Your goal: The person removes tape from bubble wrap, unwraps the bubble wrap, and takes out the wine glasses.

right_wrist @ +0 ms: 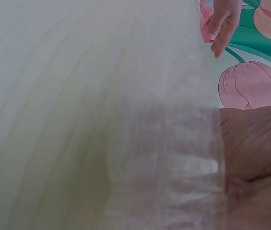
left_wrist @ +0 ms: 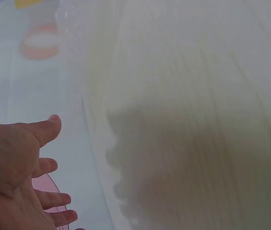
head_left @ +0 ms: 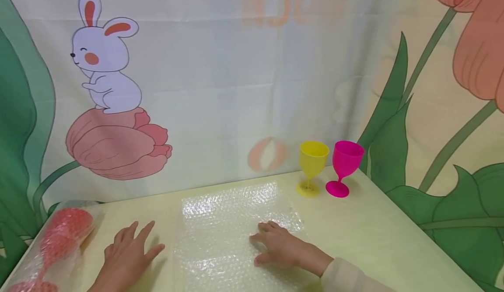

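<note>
A sheet of bubble wrap [head_left: 220, 230] lies flat in the middle of the table in the head view. Over its right side is my right hand [head_left: 281, 246], fingers and thumb spread apart with nothing gripped; whether it presses the sheet I cannot tell. Left of the sheet, my left hand [head_left: 127, 255] hovers low above the bare tabletop, its fingers spread and holding nothing. Beyond that hand, at the table's left edge, a red goblet [head_left: 59, 235] lies wrapped in bubble wrap. In the left wrist view the left hand [left_wrist: 10, 172] shows separated fingers.
A yellow goblet [head_left: 313, 160] and a magenta goblet [head_left: 346, 160] stand upright at the back right of the pale yellow table [head_left: 378, 239]. Behind it hangs a cloth backdrop [head_left: 220, 86] printed with a rabbit and tulips, continuing along the right side.
</note>
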A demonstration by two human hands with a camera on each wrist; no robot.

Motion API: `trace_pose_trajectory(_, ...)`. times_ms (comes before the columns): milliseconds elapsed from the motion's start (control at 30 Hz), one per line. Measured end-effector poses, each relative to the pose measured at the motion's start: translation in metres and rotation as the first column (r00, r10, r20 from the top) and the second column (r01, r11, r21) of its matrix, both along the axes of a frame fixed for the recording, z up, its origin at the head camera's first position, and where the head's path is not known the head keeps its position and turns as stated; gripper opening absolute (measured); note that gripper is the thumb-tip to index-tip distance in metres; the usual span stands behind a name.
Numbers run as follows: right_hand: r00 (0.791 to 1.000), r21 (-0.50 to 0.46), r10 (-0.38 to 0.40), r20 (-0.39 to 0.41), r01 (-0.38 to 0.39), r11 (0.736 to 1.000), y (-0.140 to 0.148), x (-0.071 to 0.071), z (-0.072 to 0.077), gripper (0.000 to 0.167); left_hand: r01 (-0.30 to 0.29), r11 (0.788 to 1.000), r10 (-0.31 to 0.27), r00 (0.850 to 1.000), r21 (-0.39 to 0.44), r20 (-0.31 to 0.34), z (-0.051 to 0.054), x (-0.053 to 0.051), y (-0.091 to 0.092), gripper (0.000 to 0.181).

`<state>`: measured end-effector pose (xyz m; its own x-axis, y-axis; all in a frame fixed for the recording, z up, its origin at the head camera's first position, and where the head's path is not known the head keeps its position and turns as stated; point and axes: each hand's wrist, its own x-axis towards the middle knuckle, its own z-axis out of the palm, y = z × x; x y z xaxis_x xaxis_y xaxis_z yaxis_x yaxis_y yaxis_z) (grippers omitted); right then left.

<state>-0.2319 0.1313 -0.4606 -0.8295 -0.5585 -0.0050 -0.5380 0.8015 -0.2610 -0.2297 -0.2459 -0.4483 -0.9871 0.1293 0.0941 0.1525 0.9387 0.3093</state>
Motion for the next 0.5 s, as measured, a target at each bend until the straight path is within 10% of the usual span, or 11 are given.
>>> trace_pose_trajectory(367,1.0,-0.014,-0.014,0.012,0.014,1.0,0.0,0.0,0.0,0.056,-0.137,0.989,0.141,0.987,-0.06,0.076,0.003,-0.018,-0.044,0.09)
trace_pose_trajectory(500,1.0,0.002,-0.016,0.008,0.016,1.0,-0.001,0.001,0.001,0.056,-0.15,0.988,0.15,0.989,-0.033,0.003,0.004,-0.018,-0.064,0.089)
